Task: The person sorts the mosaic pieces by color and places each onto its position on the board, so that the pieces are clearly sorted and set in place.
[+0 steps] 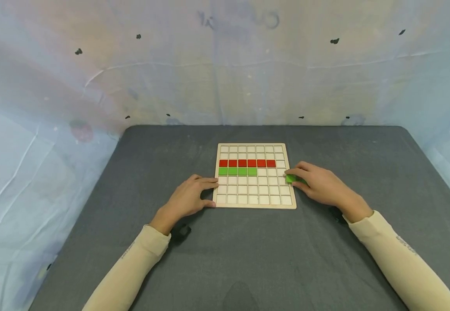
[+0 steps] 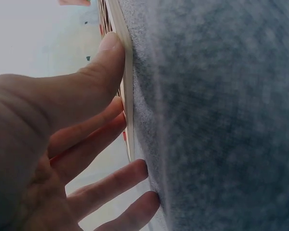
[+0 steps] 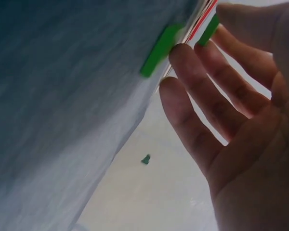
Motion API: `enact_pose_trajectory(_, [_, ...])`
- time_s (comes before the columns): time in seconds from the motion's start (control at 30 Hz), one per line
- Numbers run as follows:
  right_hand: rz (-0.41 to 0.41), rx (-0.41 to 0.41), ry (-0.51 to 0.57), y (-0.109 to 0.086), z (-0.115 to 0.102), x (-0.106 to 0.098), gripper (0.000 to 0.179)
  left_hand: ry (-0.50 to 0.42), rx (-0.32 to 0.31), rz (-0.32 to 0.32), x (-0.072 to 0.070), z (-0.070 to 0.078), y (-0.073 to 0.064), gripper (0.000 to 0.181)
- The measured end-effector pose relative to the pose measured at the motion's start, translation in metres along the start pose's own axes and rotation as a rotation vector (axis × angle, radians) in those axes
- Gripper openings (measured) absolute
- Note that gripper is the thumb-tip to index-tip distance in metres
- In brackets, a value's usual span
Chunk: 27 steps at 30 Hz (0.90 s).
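A wooden grid board lies flat on the dark table. One row of it holds several red tiles; the row below has several green tiles at its left end. My left hand touches the board's left edge with its thumb and straight fingers. At the right edge my right hand pinches a green square tile between thumb and fingertip, over the board's border. Beneath that hand a second green tile rests on the table, mostly covered by the fingers in the head view.
The grey cloth-covered table reaches back to a pale, patterned sheet hanging behind it. Dark wrist-worn devices show under both forearms, one a black piece by the left cuff.
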State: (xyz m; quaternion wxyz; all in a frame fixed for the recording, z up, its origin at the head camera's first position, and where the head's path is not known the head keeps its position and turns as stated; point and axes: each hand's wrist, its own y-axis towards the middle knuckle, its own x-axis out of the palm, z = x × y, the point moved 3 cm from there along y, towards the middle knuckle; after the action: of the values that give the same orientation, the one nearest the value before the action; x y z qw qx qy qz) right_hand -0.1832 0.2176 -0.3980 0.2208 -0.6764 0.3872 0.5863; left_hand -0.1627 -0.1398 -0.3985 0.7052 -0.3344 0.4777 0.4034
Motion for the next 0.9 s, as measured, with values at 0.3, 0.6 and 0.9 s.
enact_pose_trajectory(0.3, [0.015, -0.054, -0.045, 0.021, -0.014, 0.006, 0.035, -0.006, 0.010, 0.009, -0.001, 0.000, 0.001, 0.065])
enact_pose_trajectory(0.6, [0.002, -0.034, -0.091, 0.032, -0.023, 0.006, 0.038, -0.009, -0.004, 0.006, -0.001, 0.000, 0.003, 0.065])
enact_pose_trajectory(0.9, [0.046, -0.068, -0.097, 0.037, -0.030, 0.010, 0.038, -0.008, -0.010, 0.008, 0.001, -0.001, 0.001, 0.065])
